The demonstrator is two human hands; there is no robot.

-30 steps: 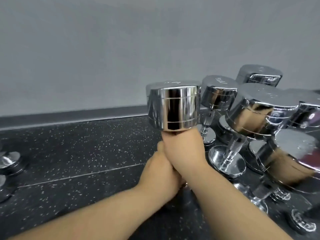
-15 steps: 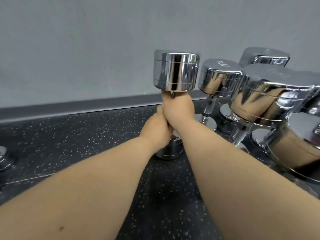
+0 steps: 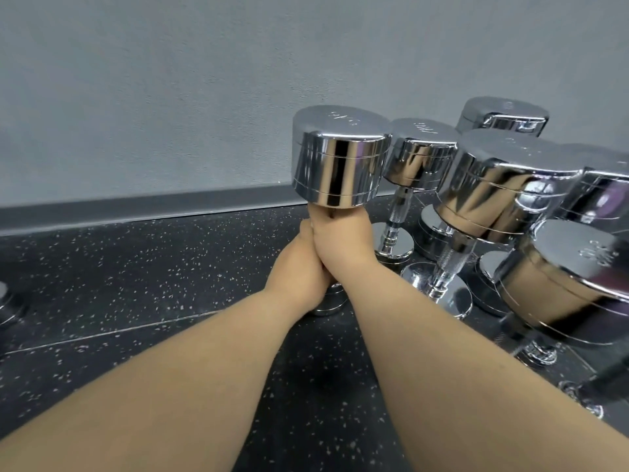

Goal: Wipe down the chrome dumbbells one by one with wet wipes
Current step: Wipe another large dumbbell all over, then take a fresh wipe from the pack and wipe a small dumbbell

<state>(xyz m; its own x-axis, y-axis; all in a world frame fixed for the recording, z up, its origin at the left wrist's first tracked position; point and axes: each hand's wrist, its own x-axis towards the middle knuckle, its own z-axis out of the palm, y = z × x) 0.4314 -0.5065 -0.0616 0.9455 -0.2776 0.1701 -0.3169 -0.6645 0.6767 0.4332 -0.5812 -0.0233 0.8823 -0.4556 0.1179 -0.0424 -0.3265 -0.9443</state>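
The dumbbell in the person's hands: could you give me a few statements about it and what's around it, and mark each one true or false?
1. The left hand and the right hand both grip the handle of the dumbbell. True.
2. The dumbbell lies flat on its side. False: it is upright, with one head on top, above the hands.
3. The other chrome dumbbells stand to its right. True.
4. The floor is pale wood. False: it is dark with light speckles.
5. The wall behind is plain grey. True.
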